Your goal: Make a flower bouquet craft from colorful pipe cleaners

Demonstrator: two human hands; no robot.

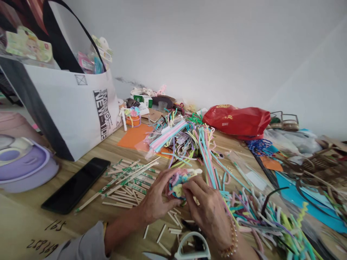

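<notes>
Tight grip from left hand (154, 196) and right hand (207, 213), both curled shut around a fluffy pastel pipe-cleaner bundle (179, 184), shaping under way. Flat pale wooden sticks (127, 182) just beside, lower centre of the frame.

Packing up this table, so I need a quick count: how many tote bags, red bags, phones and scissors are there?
Tote bags: 1
Red plastic bags: 1
Phones: 1
Scissors: 1
Total: 4
</notes>
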